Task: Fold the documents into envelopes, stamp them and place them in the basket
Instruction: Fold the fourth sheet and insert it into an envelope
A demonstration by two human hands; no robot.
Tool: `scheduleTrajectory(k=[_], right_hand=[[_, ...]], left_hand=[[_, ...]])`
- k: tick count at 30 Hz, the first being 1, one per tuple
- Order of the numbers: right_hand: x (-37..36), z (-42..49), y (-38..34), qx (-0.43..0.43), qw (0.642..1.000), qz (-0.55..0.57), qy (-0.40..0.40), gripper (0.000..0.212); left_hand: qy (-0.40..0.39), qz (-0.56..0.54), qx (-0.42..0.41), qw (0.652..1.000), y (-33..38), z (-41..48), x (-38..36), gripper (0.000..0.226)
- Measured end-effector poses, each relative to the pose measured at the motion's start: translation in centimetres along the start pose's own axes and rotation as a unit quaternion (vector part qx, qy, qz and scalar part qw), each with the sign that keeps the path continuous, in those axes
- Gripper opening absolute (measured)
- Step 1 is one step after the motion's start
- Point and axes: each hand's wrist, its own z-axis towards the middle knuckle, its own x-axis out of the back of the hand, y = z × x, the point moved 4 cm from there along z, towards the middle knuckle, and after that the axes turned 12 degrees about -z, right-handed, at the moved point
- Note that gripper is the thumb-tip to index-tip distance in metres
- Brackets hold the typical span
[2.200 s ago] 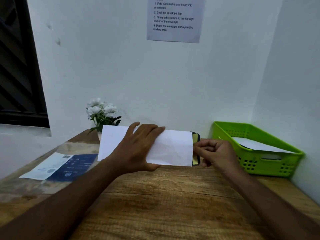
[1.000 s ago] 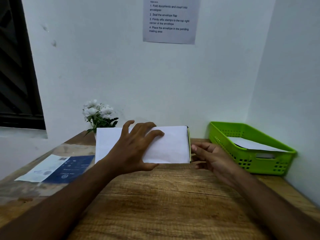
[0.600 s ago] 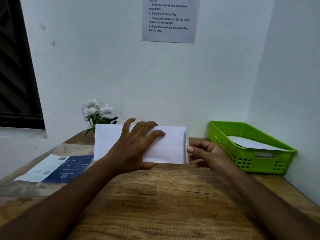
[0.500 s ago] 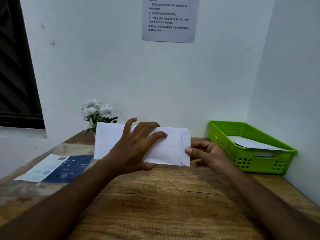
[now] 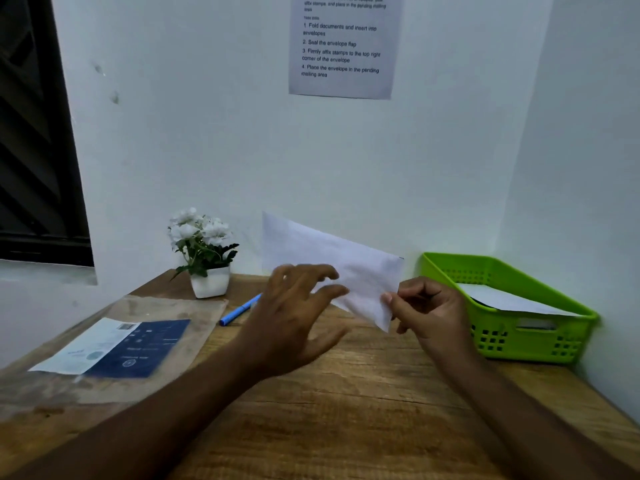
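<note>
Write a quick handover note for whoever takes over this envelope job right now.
Left hand: open, fingers spread in front of the envelope; contact unclear.
Right hand: pinches the envelope's lower right corner, holding it tilted above the table.
Basket: at right, one white paper already inside.
Done: cannot tell if this envelope is sealed.
Left: no stamp shows on it; stamp it, then put it in the basket.

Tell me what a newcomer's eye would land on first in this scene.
The white envelope draws the eye first, held tilted above the middle of the wooden table. The right hand pinches its lower right corner, and the left hand is spread open in front of it. Next comes the bright green basket at the right against the wall, with white paper lying in it.
</note>
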Motion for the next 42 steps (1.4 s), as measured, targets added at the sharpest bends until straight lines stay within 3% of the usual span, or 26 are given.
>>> scheduleTrajectory(k=[2,4,8,11,15,18,21,25,27,29,32,34,38,42], right_hand=[[-0.1,-0.3,-0.9,0.087,0.994,-0.059,0.015,0.041],[-0.4,-0.8,-2.0,0.186,0.973,-0.133,0.014,0.037],[-1.4,-1.9,-2.9,0.308,0.911,-0.275,-0.013,0.020],[-2.6,-2.5,-2.8,0.347,0.865,-0.363,-0.007,0.012],[-3.4,-2.7,-2.4,0.335,0.861,-0.380,-0.040,0.010],[-2.8,-1.9,-2.0,0.304,0.874,-0.376,-0.047,0.007],[-1.1,-0.5,-1.5,0.263,0.903,-0.340,-0.004,0.008],[2.3,0.8,-1.5,0.220,0.909,-0.329,0.131,0.020],[3.9,1.3,-1.6,0.191,0.904,-0.328,0.198,0.036],[5.0,1.9,-1.2,0.146,0.921,-0.285,0.221,0.044],[5.7,2.7,-0.4,0.033,0.974,-0.123,0.187,0.034],[5.6,2.7,-0.1,-0.012,0.986,-0.047,0.161,0.022],[5.4,2.7,0.2,-0.052,0.994,-0.027,0.097,0.014],[5.3,2.8,0.4,-0.092,0.994,-0.043,0.029,0.026]], left_hand=[[-0.007,-0.106,0.046,0.993,1.2,0.0,-0.7,0.046],[0.009,-0.238,0.112,0.965,2.1,-0.1,-1.3,0.047],[0.039,-0.477,0.229,0.848,2.7,-0.3,-2.3,0.024],[0.101,-0.522,0.302,0.791,2.1,-0.6,-2.6,0.019],[0.153,-0.530,0.373,0.746,0.6,-1.1,-3.0,0.025],[0.167,-0.536,0.374,0.738,-0.8,-0.9,-2.7,0.020],[0.188,-0.518,0.376,0.744,-2.8,-1.0,-2.0,0.022],[0.214,-0.465,0.358,0.781,-5.4,-1.4,-0.5,0.023],[0.220,-0.470,0.351,0.780,-6.3,-1.4,0.2,0.024],[0.215,-0.487,0.347,0.772,-7.1,-1.5,0.6,0.024],[0.195,-0.490,0.351,0.774,-8.1,-1.8,1.1,0.025],[0.178,-0.478,0.354,0.784,-8.6,-1.9,1.3,0.024],[0.144,-0.457,0.376,0.793,-9.6,-2.5,1.1,0.023],[0.037,-0.495,0.438,0.749,-10.1,-3.0,1.0,0.020]])
